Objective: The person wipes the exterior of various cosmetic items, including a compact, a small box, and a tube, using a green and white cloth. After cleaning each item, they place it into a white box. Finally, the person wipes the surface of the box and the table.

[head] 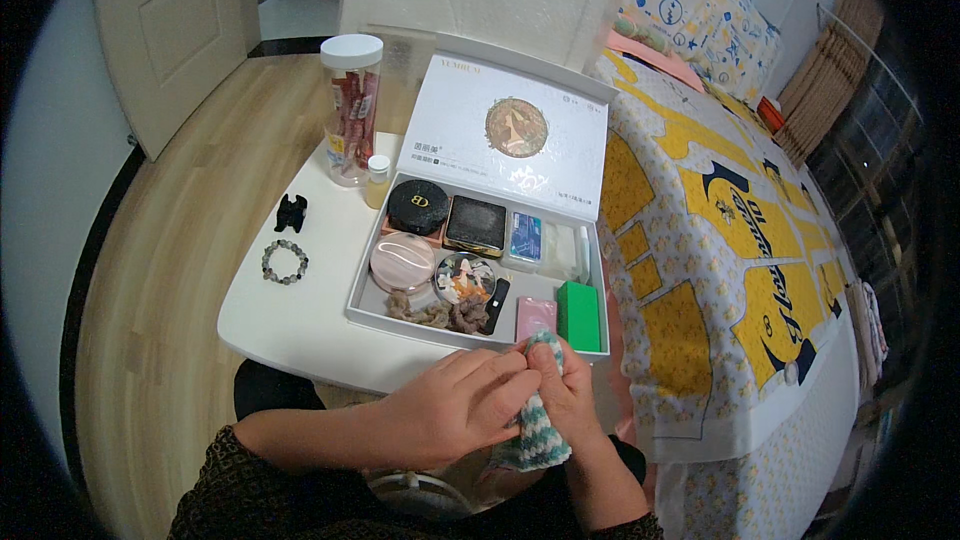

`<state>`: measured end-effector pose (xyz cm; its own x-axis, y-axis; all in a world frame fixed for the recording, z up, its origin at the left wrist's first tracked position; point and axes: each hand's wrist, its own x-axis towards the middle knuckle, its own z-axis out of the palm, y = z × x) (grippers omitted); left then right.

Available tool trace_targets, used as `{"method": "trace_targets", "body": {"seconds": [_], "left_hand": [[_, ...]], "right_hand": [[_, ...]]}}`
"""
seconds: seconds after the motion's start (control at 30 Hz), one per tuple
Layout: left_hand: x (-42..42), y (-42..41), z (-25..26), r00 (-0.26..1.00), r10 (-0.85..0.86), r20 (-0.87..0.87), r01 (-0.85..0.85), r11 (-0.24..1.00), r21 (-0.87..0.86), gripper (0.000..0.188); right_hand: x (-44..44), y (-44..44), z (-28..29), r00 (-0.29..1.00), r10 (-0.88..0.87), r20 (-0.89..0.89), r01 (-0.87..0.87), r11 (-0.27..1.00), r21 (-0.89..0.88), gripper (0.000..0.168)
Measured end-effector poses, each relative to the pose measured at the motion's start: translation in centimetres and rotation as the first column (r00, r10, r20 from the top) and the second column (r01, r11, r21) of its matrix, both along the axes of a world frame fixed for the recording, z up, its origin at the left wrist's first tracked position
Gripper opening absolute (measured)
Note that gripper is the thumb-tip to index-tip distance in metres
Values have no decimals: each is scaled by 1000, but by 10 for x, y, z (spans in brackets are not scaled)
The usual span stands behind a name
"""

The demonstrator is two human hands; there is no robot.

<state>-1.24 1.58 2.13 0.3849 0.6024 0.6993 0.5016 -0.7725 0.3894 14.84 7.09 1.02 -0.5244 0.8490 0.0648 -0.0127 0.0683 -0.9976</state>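
Both hands meet over the front right corner of an open white box (450,337). My left hand (484,401) pinches a knitted piece in green and white stripes (544,436). Wrapped around its upper part, my right hand (568,388) presses with the thumb; whether anything is inside the knit is hidden. Just beyond the fingers, the box holds a pink packet (534,315) and a green block or small box (579,317). Farther in are a round black compact (417,205), a square black case (475,225), a round pink case (403,261), a round picture-covered case (465,277) and fuzzy scrunchies (469,314).
On the white table (300,322) lie a beaded bracelet (284,262) and a black claw clip (290,213). A lidded clear jar of red packets (352,109) and a small yellowish bottle (377,184) stand behind. The box's lid (465,120) leans back. A bed (720,345) borders the right.
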Motion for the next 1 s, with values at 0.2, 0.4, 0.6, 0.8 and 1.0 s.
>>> {"method": "trace_targets", "body": {"seconds": [0.2, 0.4, 0.6, 0.8, 1.0], "left_hand": [[-23, 8, 3, 997, -60, 50, 74, 942, -329, 66], [-28, 10, 6, 996, -85, 7, 78, 871, -484, 67], [-35, 16, 4, 934, -206, 292, 335, 785, -521, 70], [-31, 20, -2, 997, -65, -38, 44, 915, -400, 65], [-4, 16, -18, 995, 101, -20, -99, 991, 91, 57]], "right_hand": [[0, 5, 2, 991, 33, 132, -40, 997, 58, 25], [-16, -3, -4, 993, -58, 106, 49, 995, 87, 25], [-10, 16, -8, 993, 114, 34, -112, 993, -45, 27], [-20, 12, -11, 991, -108, 74, 97, 985, 140, 25], [-16, 18, -9, 954, -261, -144, 247, 963, -106, 27]]}}
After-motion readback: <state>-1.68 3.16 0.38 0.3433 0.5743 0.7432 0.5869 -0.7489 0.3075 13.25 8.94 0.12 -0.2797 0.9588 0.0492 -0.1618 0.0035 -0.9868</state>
